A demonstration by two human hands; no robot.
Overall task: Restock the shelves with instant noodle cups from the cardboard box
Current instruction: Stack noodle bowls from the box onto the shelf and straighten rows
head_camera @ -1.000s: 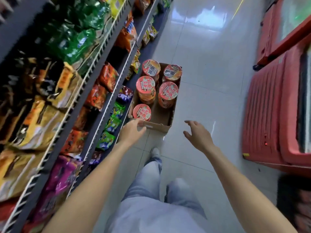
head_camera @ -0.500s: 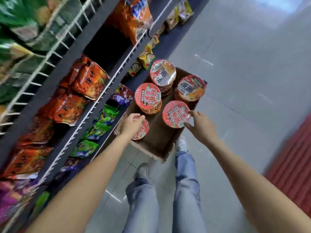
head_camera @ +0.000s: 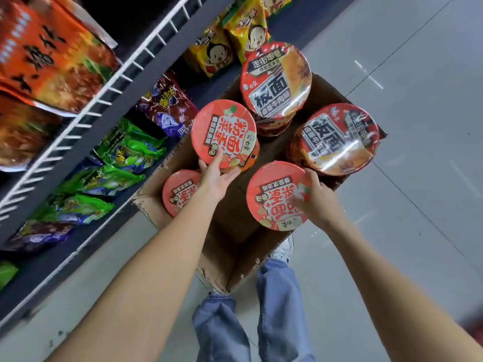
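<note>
Box: the cardboard box [head_camera: 236,246] sits on the floor just beside the lowest shelf [head_camera: 78,246], its near end bare.
Cups: five lidded noodle cups show inside — two dark-labelled at the far end, three red ones nearer.
Left hand: the left hand [head_camera: 217,176] reaches to the near edge of the red cup on the left [head_camera: 223,133], fingers fairly straight against its rim and side; whether it truly grips — I cannot tell.
Right hand: the right hand [head_camera: 315,197] curls over the right edge of the near red cup [head_camera: 277,195], seemingly taking hold.
Handling: probably light, thin-walled, with glossy film that may slip; squeezing hard could dent them.
Where to hold: around the side wall just under the lid rim, not by the lid.
Shelf: bagged snacks [head_camera: 125,150] fill the racks on the left.
</note>
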